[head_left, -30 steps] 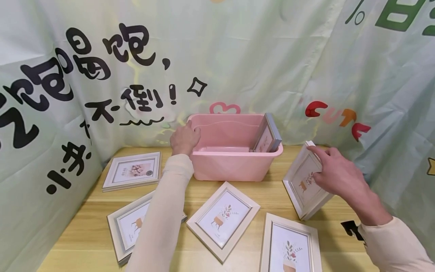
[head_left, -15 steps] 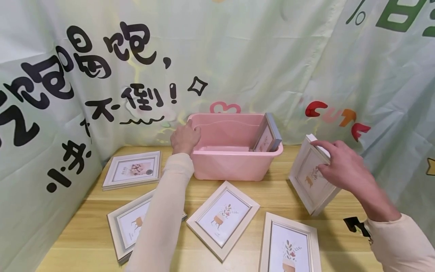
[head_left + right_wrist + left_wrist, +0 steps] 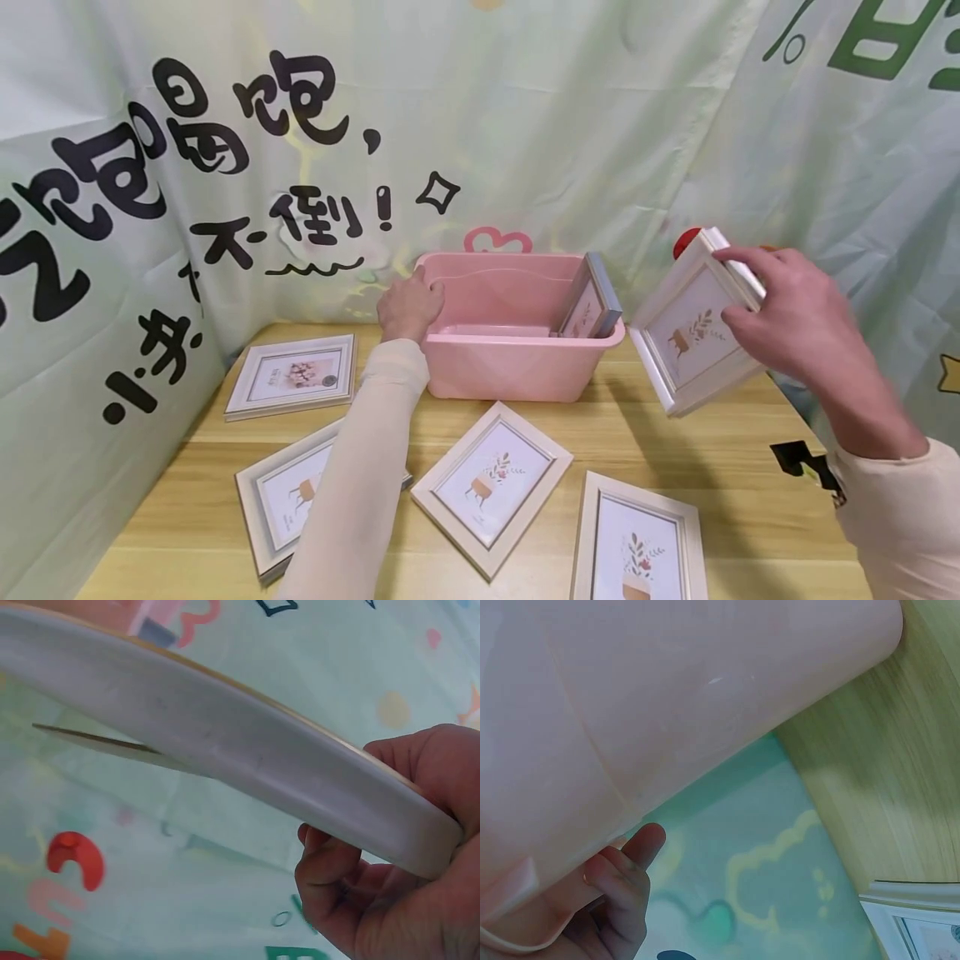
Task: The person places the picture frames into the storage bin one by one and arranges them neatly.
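Note:
My left hand [image 3: 410, 307] grips the left rim of a pink plastic bin [image 3: 517, 367]; in the left wrist view its fingers [image 3: 626, 881] curl at the bin's edge. Inside the bin, a grey picture frame [image 3: 592, 296] leans against the right end. Over the table's right side, my right hand [image 3: 798, 312] pinches a white picture frame [image 3: 693, 329] by its upper edge. That frame is tilted and off the table, its plant print facing me. In the right wrist view the frame's side edge [image 3: 225, 746] crosses the picture, with a thin stand flap [image 3: 112, 746] sticking out behind.
On the wooden table [image 3: 187, 508] lie a flower-print frame [image 3: 292, 377] at the back left, a frame [image 3: 281, 500] partly under my left sleeve, a centre frame [image 3: 491, 487] and a front frame [image 3: 641, 542]. A printed curtain [image 3: 562, 125] hangs behind.
My right hand has lifted the white picture frame off the table, moving it up and slightly right. The left hand and the bin have stayed in place.

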